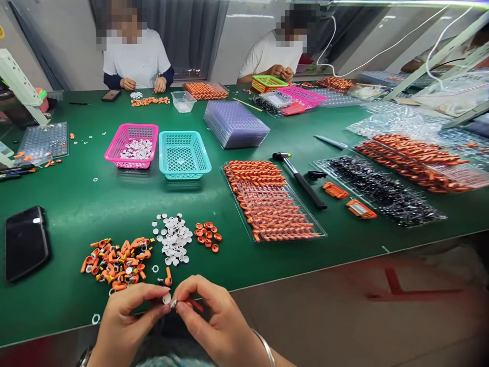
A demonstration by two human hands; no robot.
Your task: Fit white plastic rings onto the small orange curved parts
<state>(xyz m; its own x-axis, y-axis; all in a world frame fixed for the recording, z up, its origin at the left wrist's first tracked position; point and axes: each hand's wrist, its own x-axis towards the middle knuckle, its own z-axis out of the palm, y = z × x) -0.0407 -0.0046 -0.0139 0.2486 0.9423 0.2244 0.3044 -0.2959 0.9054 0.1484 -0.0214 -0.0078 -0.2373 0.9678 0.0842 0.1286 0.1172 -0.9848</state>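
Note:
Near the table's front edge, my left hand (128, 316) pinches a small white disc (167, 298) between thumb and fingertips. Close beside it, my right hand (219, 318) is closed on an orange earbud part (196, 305), mostly hidden by the fingers. The fingertips of both hands almost meet. Just beyond them lies a single orange-and-black earbud piece (168, 277). A heap of orange earbud shells (118, 262) is spread to the left, a pile of white discs (176, 239) sits ahead, and several orange round caps (208, 236) lie right of that.
A black phone (26, 243) lies at left. Beyond are a pink basket (114, 153) holding white pieces, a turquoise basket (185, 176), stacked clear trays (237, 125), a tray of orange parts (267, 204), a hammer (305, 186) and a tray of black parts (385, 191). Two people sit opposite.

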